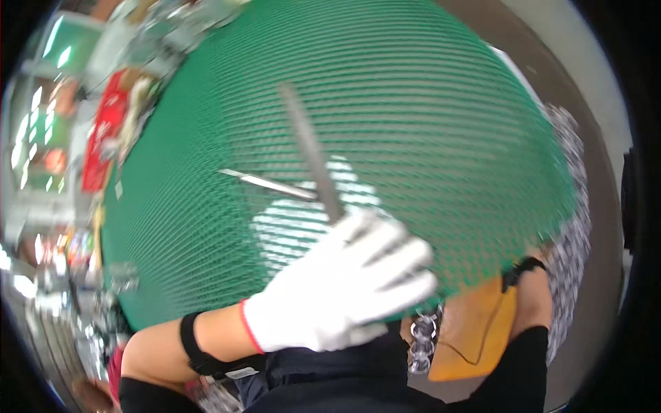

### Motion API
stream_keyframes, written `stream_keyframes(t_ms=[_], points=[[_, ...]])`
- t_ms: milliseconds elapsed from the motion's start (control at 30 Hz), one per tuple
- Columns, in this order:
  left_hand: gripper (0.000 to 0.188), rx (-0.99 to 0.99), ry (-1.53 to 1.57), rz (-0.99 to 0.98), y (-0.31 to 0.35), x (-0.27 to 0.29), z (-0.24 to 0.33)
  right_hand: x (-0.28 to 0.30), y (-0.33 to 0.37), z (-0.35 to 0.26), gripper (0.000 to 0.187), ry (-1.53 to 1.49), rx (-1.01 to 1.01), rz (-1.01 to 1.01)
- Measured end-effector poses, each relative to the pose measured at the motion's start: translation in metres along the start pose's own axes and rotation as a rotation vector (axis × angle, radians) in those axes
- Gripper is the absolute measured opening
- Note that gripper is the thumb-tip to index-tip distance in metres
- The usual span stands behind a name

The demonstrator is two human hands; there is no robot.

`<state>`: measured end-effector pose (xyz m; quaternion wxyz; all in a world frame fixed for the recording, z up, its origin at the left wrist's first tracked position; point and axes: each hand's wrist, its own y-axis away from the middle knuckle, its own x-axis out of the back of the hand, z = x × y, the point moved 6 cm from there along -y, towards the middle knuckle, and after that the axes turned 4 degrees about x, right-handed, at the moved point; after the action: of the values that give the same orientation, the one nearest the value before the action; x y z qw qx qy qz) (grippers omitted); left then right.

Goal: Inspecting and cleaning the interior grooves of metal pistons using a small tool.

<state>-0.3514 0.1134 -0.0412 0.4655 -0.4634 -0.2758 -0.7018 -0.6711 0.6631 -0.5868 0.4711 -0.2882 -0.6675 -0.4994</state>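
My left hand (344, 286), in a white glove with a red cuff edge, lies over the near part of a green mesh sheet (427, 89), fingers bent and pointing right. From its thumb side stick out the spread blades of what look like scissors (318, 158): a long dark blade points up and away, a thinner shiny one to the left. The handles are hidden by the glove. My right forearm (531, 303) passes under the mesh's right edge. Beneath the mesh, near the blades, a white glove shape (292, 224) shows through, apparently my right hand; its fingers cannot be made out.
Wide mesh spans most of the space in front of me, curving down at the right. An orange panel (468, 337) lies below its near edge. Patterned cloth (568, 227) hangs at right. Red boxes (107, 131) and blurred clutter line the left.
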Motion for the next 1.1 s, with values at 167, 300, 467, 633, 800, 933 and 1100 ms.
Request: stream_keyframes(t_ms=[167,300,467,633,800,933,1100], points=[[0.039,0.104,-0.035,0.138,0.003,-0.012,-0.016,-0.029,-0.077,-0.099,0.049,0.071,-0.109,-0.082],[0.037,0.09,0.029,0.161,0.007,-0.012,-0.016,-0.024,-0.067,-0.073,0.049,0.159,-0.197,-0.102],[0.041,0.152,-0.036,0.271,0.008,-0.024,-0.013,-0.015,-0.06,-0.064,0.049,0.179,-0.223,-0.11],[0.041,0.172,-0.016,0.31,0.008,-0.03,-0.012,-0.01,-0.051,-0.064,0.05,0.167,-0.226,-0.111],[0.034,0.13,-0.024,0.334,0.01,-0.022,-0.009,0.002,-0.045,-0.063,0.05,0.146,-0.218,-0.109],[0.028,0.108,-0.024,0.253,0.014,-0.016,-0.011,0.017,-0.043,-0.073,0.05,0.106,-0.203,-0.083],[0.025,0.079,-0.257,0.206,0.015,-0.013,-0.01,0.033,-0.012,-0.085,0.05,-0.11,-0.16,-0.03]])
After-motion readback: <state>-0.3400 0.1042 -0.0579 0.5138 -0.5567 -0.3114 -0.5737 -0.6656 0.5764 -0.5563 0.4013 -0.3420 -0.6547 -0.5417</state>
